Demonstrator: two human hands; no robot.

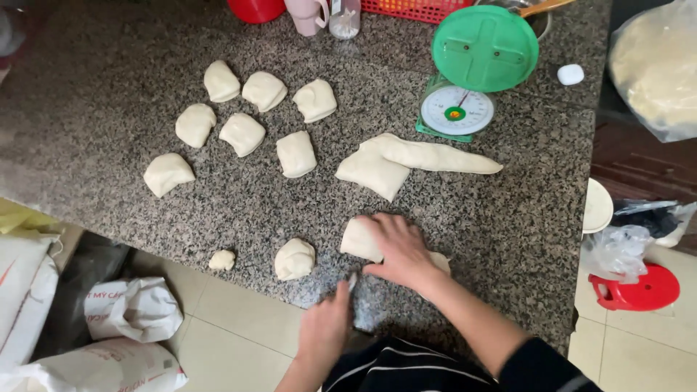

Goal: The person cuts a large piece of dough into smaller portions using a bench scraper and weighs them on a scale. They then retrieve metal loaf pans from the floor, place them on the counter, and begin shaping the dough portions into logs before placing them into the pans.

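Granite surface point(508, 218): my right grip point(398, 250) flat, open on dough slab point(361, 239); left grip point(327, 327) pinches blade point(352, 282); seven dough portions point(242, 133) behind, green scale point(465, 72).

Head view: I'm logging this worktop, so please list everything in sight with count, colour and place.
Dough portions: seven, pale, counter upper left
Small dough pieces: two, pale, near edge
Long dough: one, pale, centre
Scale: one, green, top right
Counter: one, speckled grey
Basket: one, red, top edge
Cup: one, pink, top
Sacks: several, white, floor left
Stool: one, red, floor right
Right hand: pressing a dough slab
Left hand: at counter edge, holds a small pale tool, unclear
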